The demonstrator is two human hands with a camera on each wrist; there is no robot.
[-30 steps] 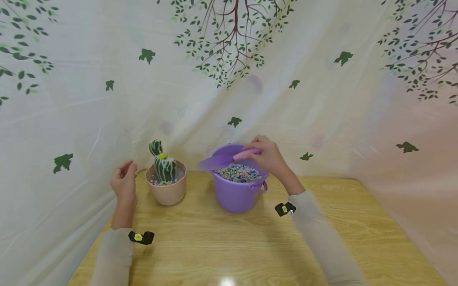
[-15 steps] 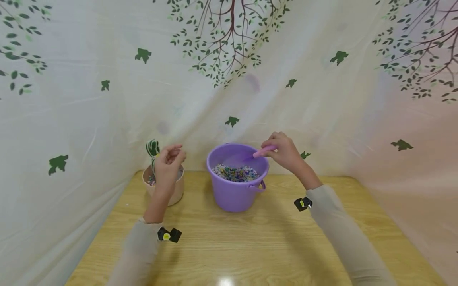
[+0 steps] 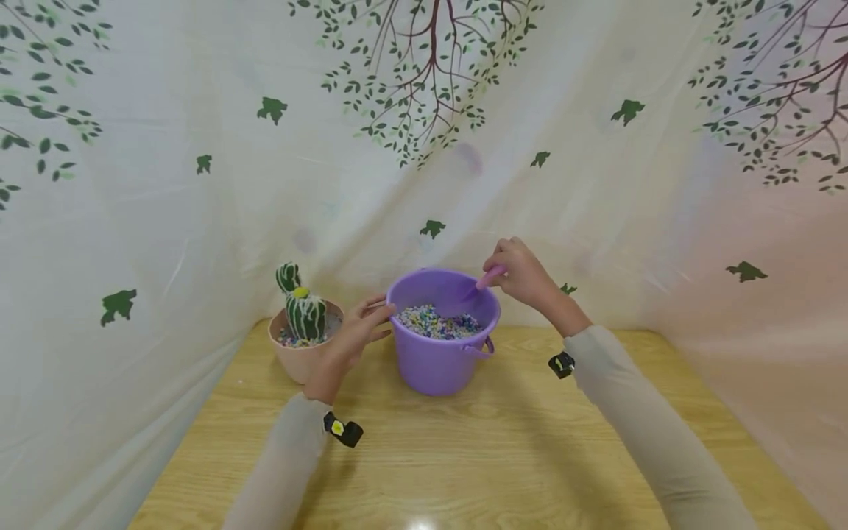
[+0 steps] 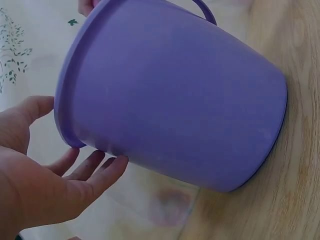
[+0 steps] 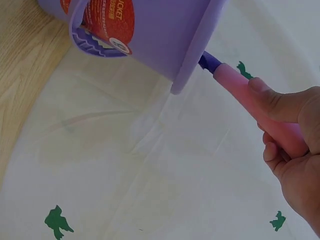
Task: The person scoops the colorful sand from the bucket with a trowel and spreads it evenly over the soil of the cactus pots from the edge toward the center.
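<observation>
My right hand (image 3: 519, 271) grips the pink handle (image 5: 250, 100) of a small trowel. Its purple blade reaches down inside the purple bucket (image 3: 433, 364), mostly hidden in the wrist views. Multicoloured small beads (image 3: 437, 324) fill the lower part of the bucket. At the bucket's left side, my left hand (image 3: 356, 335) touches it near the rim. In the left wrist view the thumb (image 4: 40, 107) meets the rim, and the fairly straight fingers rest along the outer wall. Left of the bucket stands a peach pot (image 3: 291, 361) holding a green knitted cactus (image 3: 307, 316) and some beads.
Everything stands towards the back of a wooden table (image 3: 424, 449). A pale curtain (image 3: 371, 184) printed with leaves and branches hangs close behind and at both sides. The bucket's handle (image 3: 483, 347) hangs at its right front.
My left hand has moved right from beside the pot, passing in front of it, to the bucket's rim. The right hand has shifted right and lowered the trowel's blade into the bucket.
</observation>
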